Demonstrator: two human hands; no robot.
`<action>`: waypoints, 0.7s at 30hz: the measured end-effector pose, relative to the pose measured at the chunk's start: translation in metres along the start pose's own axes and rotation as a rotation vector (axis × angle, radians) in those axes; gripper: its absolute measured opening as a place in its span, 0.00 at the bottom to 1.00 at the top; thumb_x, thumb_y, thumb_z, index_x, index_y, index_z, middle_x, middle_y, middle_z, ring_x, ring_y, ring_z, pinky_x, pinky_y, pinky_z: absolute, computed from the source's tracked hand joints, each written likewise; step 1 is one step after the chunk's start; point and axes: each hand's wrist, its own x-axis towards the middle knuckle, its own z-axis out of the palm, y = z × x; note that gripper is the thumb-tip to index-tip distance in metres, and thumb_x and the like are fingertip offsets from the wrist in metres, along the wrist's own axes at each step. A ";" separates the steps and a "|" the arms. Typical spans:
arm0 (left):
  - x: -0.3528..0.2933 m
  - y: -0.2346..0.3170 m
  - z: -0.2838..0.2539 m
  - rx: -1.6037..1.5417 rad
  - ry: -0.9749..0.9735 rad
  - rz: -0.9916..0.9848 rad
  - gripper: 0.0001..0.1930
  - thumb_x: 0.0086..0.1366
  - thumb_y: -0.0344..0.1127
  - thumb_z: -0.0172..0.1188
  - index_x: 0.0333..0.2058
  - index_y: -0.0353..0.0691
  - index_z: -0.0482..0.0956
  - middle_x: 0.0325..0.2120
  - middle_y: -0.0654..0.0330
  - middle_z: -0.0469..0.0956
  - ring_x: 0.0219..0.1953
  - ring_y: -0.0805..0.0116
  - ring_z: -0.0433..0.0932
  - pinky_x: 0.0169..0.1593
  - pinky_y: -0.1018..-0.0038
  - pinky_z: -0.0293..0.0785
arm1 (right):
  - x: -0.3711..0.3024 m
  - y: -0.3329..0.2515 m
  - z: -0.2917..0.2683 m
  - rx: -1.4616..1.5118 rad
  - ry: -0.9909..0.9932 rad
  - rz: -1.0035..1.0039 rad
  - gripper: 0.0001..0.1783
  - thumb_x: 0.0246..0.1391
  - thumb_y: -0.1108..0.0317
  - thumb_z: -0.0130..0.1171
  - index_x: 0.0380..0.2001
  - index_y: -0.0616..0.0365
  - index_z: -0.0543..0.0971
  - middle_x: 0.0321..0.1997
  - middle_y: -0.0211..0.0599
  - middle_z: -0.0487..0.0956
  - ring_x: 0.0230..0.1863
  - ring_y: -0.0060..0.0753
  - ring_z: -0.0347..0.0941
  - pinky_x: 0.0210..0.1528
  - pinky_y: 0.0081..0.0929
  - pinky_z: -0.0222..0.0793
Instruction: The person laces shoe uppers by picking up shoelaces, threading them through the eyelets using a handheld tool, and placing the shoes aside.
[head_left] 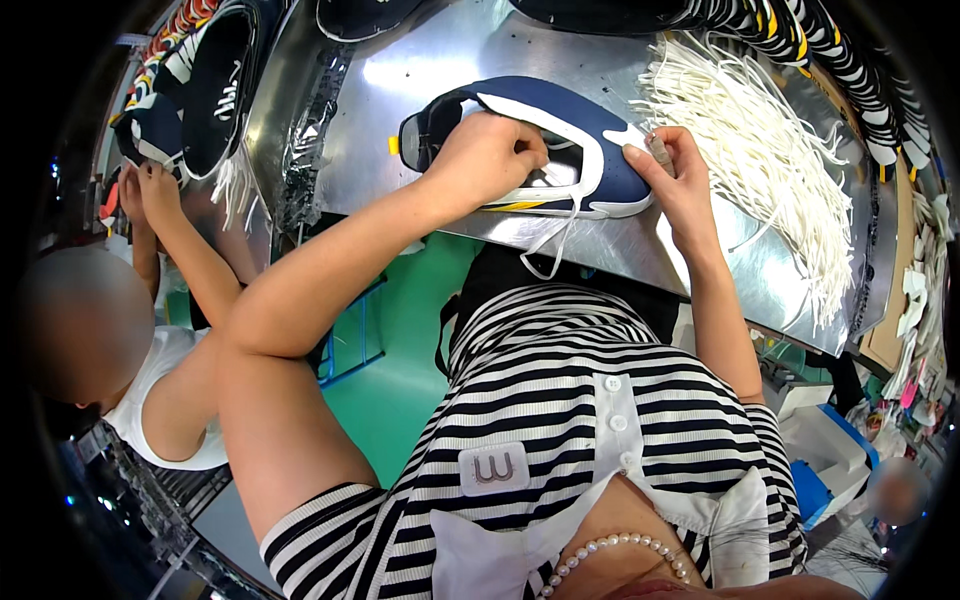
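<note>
A navy shoe upper [530, 97] with white trim and a yellow stripe lies on its side on the metal table, toe to the right. My left hand [487, 160] reaches over its opening, fingers curled and closed down inside. Whatever the fingertips pinch is hidden, though a bit of white shows beside them. A white shoelace [568, 232] hangs in a loop from the trim over the table's near edge. At the toe, my right hand [680, 180] grips the upper, thumb against its surface; one finger has tape round it.
A heap of white shoelaces [755, 160] lies right on the metal table [390, 75]. Stacked shoe uppers [800, 50] line the far right edge. At left, a co-worker's hands [150, 195] are near more uppers [215, 90]. An open box [825, 450] stands lower right.
</note>
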 end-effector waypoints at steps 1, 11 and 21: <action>0.001 0.001 0.001 -0.015 -0.014 0.029 0.07 0.54 0.34 0.62 0.29 0.39 0.86 0.25 0.52 0.82 0.29 0.56 0.80 0.37 0.66 0.75 | 0.000 0.003 -0.001 -0.005 -0.014 -0.002 0.18 0.51 0.63 0.69 0.37 0.58 0.72 0.30 0.27 0.74 0.31 0.16 0.68 0.33 0.15 0.64; -0.020 0.030 -0.050 0.238 0.294 0.223 0.05 0.60 0.28 0.61 0.29 0.32 0.78 0.29 0.50 0.77 0.31 0.53 0.78 0.38 0.64 0.73 | -0.019 -0.007 -0.027 0.126 -0.049 0.010 0.15 0.53 0.66 0.68 0.39 0.58 0.74 0.32 0.27 0.76 0.34 0.15 0.69 0.37 0.14 0.64; -0.083 -0.096 -0.184 0.795 0.702 -0.054 0.06 0.62 0.31 0.61 0.33 0.35 0.80 0.30 0.51 0.80 0.31 0.56 0.79 0.38 0.66 0.75 | -0.028 0.014 -0.079 0.279 -0.069 0.108 0.13 0.54 0.63 0.67 0.35 0.55 0.74 0.31 0.21 0.73 0.33 0.12 0.65 0.38 0.13 0.62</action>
